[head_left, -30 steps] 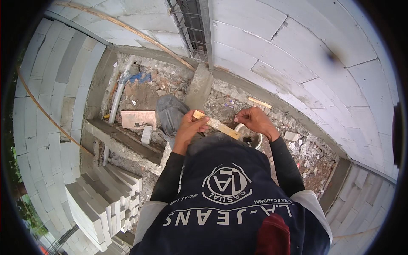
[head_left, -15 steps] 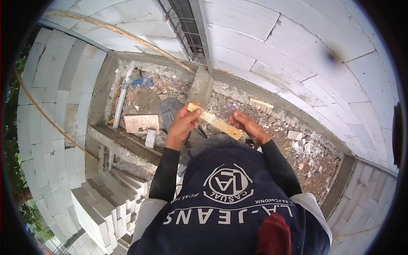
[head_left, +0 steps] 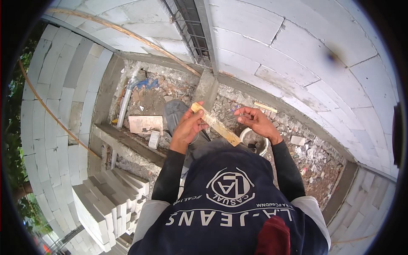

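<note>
My left hand [head_left: 185, 131] grips the upper end of a short flat wooden strip [head_left: 226, 135], thumb on its face. Pale string [head_left: 211, 120] is wound around the strip's middle, and a thin loose loop hangs below my left fingers. To the right, my right hand [head_left: 260, 125] is closed in a pinch on the string's free length, which runs across from the strip. A bucket [head_left: 266, 149] with a white rim stands below my right hand, partly hidden by my body and hand; greyish matter shows inside.
Pale block walls [head_left: 272, 51] rise around. Ahead, a concrete beam [head_left: 205, 87] divides rubble-strewn ground [head_left: 310, 158]. At left lie a grey pipe [head_left: 124, 104], a flat board [head_left: 145, 124] and a small white block [head_left: 154, 139]. Stacked blocks [head_left: 91, 212] stand lower left; a wooden pole [head_left: 127, 36] leans across.
My right hand has moved up and away from the strip, drawing string out. The strip's lower end has swung down slightly. The bucket's rim now shows beneath my right hand.
</note>
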